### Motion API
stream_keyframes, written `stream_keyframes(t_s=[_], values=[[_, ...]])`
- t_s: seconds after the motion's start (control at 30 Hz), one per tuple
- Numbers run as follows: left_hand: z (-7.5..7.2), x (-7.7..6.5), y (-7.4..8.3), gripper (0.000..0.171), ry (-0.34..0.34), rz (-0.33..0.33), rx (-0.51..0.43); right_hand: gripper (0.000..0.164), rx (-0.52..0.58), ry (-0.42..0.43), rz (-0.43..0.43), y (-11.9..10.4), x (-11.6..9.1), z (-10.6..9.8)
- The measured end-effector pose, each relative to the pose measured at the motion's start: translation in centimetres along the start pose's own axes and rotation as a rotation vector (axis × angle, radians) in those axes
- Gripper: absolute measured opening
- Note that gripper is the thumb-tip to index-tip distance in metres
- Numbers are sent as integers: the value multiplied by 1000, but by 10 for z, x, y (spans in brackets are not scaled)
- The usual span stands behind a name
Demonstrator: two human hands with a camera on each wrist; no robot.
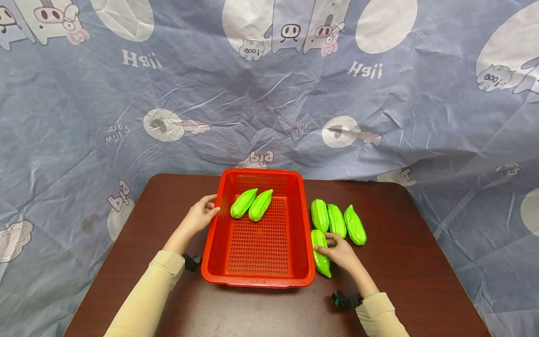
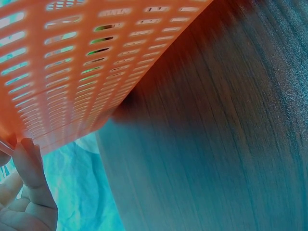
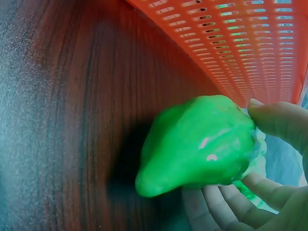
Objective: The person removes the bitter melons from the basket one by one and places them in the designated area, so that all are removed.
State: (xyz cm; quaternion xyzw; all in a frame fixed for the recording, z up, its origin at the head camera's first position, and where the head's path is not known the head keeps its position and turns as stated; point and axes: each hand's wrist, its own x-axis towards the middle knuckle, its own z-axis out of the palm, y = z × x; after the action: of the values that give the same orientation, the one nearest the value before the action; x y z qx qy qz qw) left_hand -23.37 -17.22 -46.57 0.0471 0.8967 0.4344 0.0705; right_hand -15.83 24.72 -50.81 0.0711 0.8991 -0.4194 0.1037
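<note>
Our right hand grips a glossy, ridged lime-green gourd just beside the red perforated plastic basket our left hand pinches by its edge. Slick-looking skin, so a loose grip could mean we drop it, tbh.

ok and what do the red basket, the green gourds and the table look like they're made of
Red basket: likely molded plastic, semi-glossy, from its regular slots and soft shine.
Green gourds: perhaps painted plastic or foam imitations, glossy, given the uniform bright green and sharp highlights; real skin can't be ruled out.
Table: wood or laminate, low sheen; dark grain shows.
</note>
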Motion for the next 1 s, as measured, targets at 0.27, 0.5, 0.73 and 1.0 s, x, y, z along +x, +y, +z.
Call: stream_keyframes(t_s=[0.27,0.5,0.73,1.0], values=[[0,2,0,52,6,1,-6,74,30,-24,24,5,-2,2],[0,2,-2,52,13,6,-3,74,55,-50,30,4,-3,1],[-1,1,-2,52,8,13,-4,73,65,-49,25,3,-4,-2],[0,2,-3,52,16,9,-3,69,27,-38,-2,-9,-3,-17]])
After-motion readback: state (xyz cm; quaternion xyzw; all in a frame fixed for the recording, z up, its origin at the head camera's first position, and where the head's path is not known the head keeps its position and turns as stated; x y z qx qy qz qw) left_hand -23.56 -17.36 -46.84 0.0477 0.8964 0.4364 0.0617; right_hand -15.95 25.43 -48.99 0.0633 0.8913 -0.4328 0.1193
